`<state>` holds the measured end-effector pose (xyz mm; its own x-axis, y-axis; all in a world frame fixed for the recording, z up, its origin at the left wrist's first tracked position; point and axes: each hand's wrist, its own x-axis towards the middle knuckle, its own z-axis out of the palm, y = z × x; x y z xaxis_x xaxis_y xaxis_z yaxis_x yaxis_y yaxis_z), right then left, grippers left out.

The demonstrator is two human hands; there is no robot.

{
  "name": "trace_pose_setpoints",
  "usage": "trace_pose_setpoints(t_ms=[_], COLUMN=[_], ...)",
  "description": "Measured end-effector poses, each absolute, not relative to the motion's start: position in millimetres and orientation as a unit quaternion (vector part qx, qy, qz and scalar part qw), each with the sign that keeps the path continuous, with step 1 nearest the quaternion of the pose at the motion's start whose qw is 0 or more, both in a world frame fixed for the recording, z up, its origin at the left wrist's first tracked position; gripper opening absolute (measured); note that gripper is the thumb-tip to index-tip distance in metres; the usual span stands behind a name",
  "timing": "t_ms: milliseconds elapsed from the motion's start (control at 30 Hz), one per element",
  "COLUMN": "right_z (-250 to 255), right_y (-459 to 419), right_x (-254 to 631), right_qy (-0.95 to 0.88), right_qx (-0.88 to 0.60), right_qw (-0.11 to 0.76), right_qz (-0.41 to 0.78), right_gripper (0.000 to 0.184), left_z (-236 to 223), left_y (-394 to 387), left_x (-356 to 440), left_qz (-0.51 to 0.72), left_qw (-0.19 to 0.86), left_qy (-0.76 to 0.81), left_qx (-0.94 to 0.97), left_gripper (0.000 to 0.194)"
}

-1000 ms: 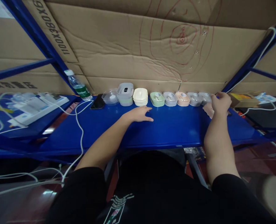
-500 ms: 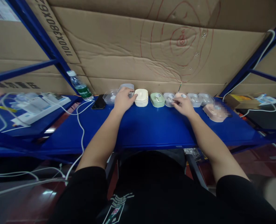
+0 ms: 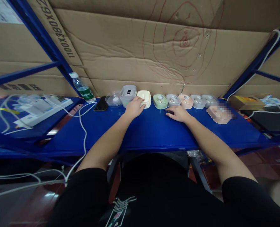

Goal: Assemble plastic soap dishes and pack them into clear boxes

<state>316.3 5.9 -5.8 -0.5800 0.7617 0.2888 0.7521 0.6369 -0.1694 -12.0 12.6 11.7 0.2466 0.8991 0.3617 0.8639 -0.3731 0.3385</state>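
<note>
left hand point(image 3: 134, 109) has moved to the cream container stack point(image 3: 145, 95).

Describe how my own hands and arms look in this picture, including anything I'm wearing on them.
Your left hand and right hand are bare, and so are both forearms; no glove, watch or bracelet shows. Plain black short fabric sleeves end near the elbows. They belong to a black fabric shirt with a white wavy-lined print on the front.
</note>
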Motion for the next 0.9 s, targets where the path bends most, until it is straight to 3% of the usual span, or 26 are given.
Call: trace_pose_setpoints(t_ms=[900], right_z=[-10.2], right_y=[10.9], right_x=[318.6], right_qy=[-0.894], right_qx=[-0.412], right_qw=[0.175], right_qz=[0.013], right_gripper=[0.037], left_z=[3.4], left_y=[26.7], left_x=[-18.8], left_qz=[0.344], left_qw=[0.030], left_qy=[0.514], left_qx=[0.785], left_gripper=[0.017])
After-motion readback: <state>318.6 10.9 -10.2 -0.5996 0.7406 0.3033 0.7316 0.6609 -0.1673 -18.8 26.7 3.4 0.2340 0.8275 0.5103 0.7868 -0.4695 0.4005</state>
